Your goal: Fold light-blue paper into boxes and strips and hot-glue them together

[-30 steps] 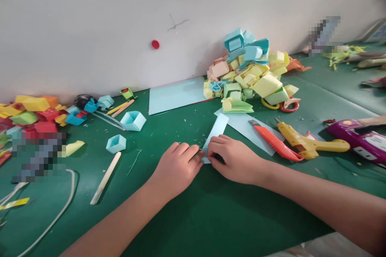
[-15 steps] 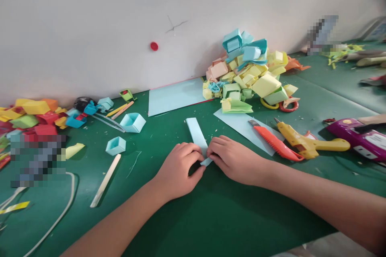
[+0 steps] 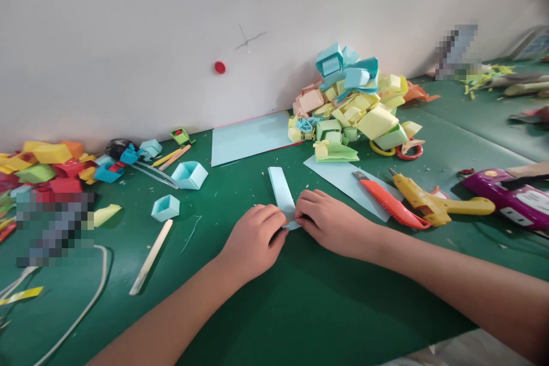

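A narrow folded strip of light blue paper [image 3: 281, 189] lies over the green table, its far end pointing away from me. My left hand [image 3: 256, 240] pinches the near end of it from the left, thumb and fingertips closed on the paper. From the right, my right hand [image 3: 328, 222] grips the same end with bent fingers. Between the fingertips a short piece of the paper is turned across the strip. Two small light blue paper boxes, a larger one [image 3: 189, 175] and a smaller one [image 3: 165, 207], stand to the left.
Folded paper pieces [image 3: 355, 103] are heaped against the wall. A red utility knife [image 3: 392, 203], a yellow glue gun [image 3: 437, 200] and a purple device [image 3: 506, 197] lie on the right. On the left are a wooden stick [image 3: 151, 257], a white cable [image 3: 100, 280] and colourful paper pieces [image 3: 51, 166].
The strip's far end has swung slightly to the right, and the paper between my fingertips sits a little higher. Both hands keep their hold and have shifted only slightly.
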`<control>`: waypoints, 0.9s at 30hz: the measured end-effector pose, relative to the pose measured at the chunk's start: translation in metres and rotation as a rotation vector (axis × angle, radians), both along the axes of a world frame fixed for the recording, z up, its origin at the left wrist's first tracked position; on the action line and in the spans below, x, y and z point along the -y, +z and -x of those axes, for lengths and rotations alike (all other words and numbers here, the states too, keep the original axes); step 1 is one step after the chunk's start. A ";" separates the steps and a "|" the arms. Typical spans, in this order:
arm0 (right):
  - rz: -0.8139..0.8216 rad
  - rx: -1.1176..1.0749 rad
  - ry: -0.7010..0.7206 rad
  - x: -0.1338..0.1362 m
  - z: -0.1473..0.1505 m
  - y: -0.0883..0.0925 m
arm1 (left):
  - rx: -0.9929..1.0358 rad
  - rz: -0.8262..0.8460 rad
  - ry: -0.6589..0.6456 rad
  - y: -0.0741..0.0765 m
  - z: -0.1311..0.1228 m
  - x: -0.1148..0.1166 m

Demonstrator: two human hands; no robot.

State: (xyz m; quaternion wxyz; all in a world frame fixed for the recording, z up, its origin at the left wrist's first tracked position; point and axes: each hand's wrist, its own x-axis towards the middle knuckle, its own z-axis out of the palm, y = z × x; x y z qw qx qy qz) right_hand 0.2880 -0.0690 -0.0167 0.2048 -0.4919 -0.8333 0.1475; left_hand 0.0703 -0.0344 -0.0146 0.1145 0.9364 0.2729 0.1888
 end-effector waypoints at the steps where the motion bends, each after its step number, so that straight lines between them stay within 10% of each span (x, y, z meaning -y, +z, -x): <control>1: 0.003 -0.006 -0.002 0.000 0.000 0.000 | 0.007 -0.020 -0.013 -0.001 0.001 -0.001; 21: 0.013 -0.113 -0.011 -0.002 -0.003 -0.001 | -0.026 -0.095 -0.044 0.001 0.002 -0.006; 27: -0.007 -0.080 0.056 -0.001 -0.007 0.002 | -0.179 -0.441 -0.101 0.002 -0.003 -0.005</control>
